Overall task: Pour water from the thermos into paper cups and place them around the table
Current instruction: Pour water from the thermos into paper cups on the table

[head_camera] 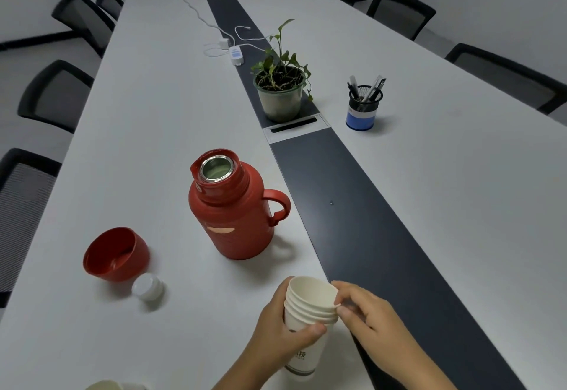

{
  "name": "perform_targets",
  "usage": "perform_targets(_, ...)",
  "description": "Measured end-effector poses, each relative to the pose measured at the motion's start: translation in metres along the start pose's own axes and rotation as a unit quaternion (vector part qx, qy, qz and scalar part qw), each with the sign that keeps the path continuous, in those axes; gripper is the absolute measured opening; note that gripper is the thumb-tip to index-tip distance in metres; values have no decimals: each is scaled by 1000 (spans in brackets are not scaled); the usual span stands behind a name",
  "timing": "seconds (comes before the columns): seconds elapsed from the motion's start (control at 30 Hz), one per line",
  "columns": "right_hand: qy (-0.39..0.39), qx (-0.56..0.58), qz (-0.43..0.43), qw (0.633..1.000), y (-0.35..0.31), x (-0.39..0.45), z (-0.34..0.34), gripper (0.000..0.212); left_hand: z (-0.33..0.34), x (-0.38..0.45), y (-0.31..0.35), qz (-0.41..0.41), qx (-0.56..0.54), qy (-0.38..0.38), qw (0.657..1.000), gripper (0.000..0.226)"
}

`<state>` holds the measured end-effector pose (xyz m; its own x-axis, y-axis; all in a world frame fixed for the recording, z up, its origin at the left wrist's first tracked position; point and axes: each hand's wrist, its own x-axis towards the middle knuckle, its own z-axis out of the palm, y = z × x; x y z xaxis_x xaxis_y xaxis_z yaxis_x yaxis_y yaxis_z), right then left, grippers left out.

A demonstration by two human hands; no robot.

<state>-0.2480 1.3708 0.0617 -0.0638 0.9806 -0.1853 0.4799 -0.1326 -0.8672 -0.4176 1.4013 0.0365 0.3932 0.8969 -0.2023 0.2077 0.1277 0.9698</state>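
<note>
Head view of a long white conference table [147, 119] with a dark central strip [346, 205] running along its length. Near the bottom edge, the left hand [276, 331] grips a stack of nested paper cups [310, 306] around its side, thumb curled across the front just below the rims and the other fingers wrapped behind. The right hand [368, 316] meets the stack from the opposite side; its fingertips [339, 300] pinch the rim of the topmost cup, and the thumb presses against the lower rims. The stack is upright, slightly tilted, with printed characters visible on the lowest cup. Beyond the hands stands the red thermos [233, 208], upright and uncapped, its steel-lined mouth exposed and its handle turned toward the dark strip. To the left of it, the red outer cap [116, 254] lies tipped with its opening facing up and toward the thermos; a white stopper [148, 287] rests just beside the cap. Farther along the strip sit a potted plant [280, 88] and a white power strip [236, 54] with cables. A mesh pen holder [364, 107] stands to the right of the plant. Black chairs [58, 95] line both long sides.
</note>
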Motion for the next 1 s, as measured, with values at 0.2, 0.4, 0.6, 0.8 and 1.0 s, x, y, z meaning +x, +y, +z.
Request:
perform_targets(0.2,79,59,-1,995,-9,-13,-3,27,-2,5,15,16,30,-52,998,49)
perform_targets(0.4,164,103,-33,981,-17,-18,-47,6,10,-11,-1,-20,62,-13,998,58)
perform_targets(0.6,305,44,-23,951,8,-17,-50,40,32,15,-3,-16,83,84,993,71)
perform_targets(0.8,371,120,24,921,62,-48,-41,53,53,61,4,-10,26,120,992,73)
perform_targets(1.0,349,77,80,931,78,-65,-38,77,82,83,2,8,23,95,995,77)
